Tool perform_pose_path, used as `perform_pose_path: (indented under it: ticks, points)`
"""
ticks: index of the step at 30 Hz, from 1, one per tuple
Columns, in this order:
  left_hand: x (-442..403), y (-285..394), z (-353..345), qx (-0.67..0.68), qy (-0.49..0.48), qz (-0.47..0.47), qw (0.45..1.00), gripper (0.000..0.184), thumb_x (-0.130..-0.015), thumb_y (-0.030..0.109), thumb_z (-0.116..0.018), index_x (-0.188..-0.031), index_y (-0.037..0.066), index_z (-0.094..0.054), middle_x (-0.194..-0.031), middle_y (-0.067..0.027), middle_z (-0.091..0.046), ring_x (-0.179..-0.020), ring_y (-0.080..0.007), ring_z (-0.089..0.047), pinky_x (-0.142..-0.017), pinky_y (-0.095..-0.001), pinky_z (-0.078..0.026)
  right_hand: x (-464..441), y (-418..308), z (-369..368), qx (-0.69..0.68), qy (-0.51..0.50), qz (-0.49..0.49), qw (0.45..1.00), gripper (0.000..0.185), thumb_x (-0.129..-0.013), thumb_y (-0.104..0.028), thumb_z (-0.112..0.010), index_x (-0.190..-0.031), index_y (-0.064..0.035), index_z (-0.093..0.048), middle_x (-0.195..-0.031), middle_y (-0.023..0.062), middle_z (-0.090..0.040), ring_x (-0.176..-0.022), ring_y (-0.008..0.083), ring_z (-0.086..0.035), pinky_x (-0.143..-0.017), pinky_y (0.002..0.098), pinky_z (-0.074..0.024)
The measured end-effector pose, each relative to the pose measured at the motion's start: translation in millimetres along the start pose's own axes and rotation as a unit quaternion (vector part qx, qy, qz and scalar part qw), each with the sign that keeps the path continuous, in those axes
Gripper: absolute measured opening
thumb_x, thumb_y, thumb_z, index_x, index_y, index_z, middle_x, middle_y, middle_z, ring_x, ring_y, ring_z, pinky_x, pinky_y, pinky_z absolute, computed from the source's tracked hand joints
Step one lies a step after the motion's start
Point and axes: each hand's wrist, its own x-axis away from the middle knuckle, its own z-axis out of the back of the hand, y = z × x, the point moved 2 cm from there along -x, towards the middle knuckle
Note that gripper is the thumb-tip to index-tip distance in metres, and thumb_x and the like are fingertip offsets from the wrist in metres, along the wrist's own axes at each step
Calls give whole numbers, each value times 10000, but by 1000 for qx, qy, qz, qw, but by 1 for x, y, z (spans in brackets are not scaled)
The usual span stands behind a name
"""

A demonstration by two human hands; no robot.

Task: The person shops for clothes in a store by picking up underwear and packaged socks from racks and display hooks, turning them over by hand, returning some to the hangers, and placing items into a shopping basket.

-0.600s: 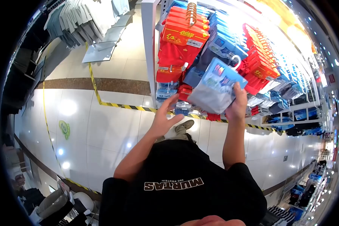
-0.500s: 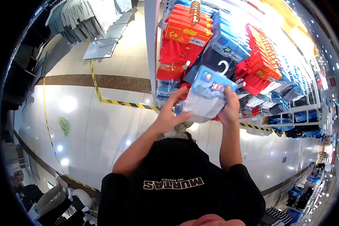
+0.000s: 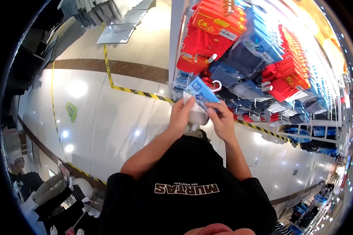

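Observation:
Close in front of my body I hold a packaged garment (image 3: 196, 116) in grey and white, topped by a blue printed card (image 3: 202, 89) with a white plastic hook. It tilts, the hook pointing up and right. My left hand (image 3: 180, 116) grips its left edge, thumb lying over the front. On the other side, the fingers of my right hand (image 3: 222, 120) are bent and pinch the card's lower right edge. Just beyond the pack hang red-carded packs (image 3: 219, 24) and blue-carded packs (image 3: 259, 47) on display hooks.
A white display rack (image 3: 177, 35) stands ahead and to the right. Yellow-black tape (image 3: 139, 92) runs along the tiled floor (image 3: 113, 113). Grey and white clothes (image 3: 92, 11) hang at upper left, and dressed mannequins (image 3: 82, 188) stand at lower left.
The pack has come down and left, closer to my body, and its tilt has changed. My right hand has moved from the card's upper right side to its lower right edge.

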Motion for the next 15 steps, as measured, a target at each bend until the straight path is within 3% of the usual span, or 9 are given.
perform_pose_path:
  ticks: [3, 7, 10, 12, 15]
  points:
    - [8, -2, 0, 46, -40, 11, 998, 301, -1027, 312, -495, -1112, 39, -589, -1001, -57, -655, -834, -114, -637, -729, -264, -518, 1, -16, -19, 77, 2, 42, 996, 257, -849, -141, -719, -1076, -26, -682, -1047, 90, -554, -972, 186, -566, -817, 282, -470]
    - [14, 1, 1, -30, -87, 1, 996, 364, -1043, 348, -441, -1158, 23, -559, -1047, -69, -641, -859, -128, -641, -745, -275, -541, 0, -8, -14, 126, -8, 60, 990, 281, -826, -151, -740, -1068, -21, -680, -1055, 102, -552, -970, 218, -578, -822, 304, -476]
    - [15, -3, 3, 23, -109, 9, 994, 311, -1028, 283, -495, -1160, 9, -559, -1026, -62, -648, -867, -127, -642, -743, -275, -546, -1, 5, -8, 76, 14, 24, 997, 150, -903, -132, -669, -972, 0, -661, -938, 52, -555, -825, 127, -537, -710, 255, -435]
    - [15, -7, 6, -31, -99, -10, 995, 265, -1006, 223, -541, -1148, 1, -571, -1016, -54, -652, -871, -118, -637, -736, -273, -542, -2, 1, -10, 45, 36, 23, 998, 161, -960, -137, -604, -894, 6, -639, -809, -4, -531, -738, 67, -463, -643, 230, -372]
    - [12, -15, 13, -61, -87, -18, 994, 223, -974, 149, -592, -1131, -9, -589, -1011, -44, -656, -882, -101, -625, -746, -265, -527, 0, 14, -8, -98, 53, -49, 993, 195, -976, -168, -588, -897, -1, -652, -814, -20, -548, -750, 53, -468, -678, 221, -381]
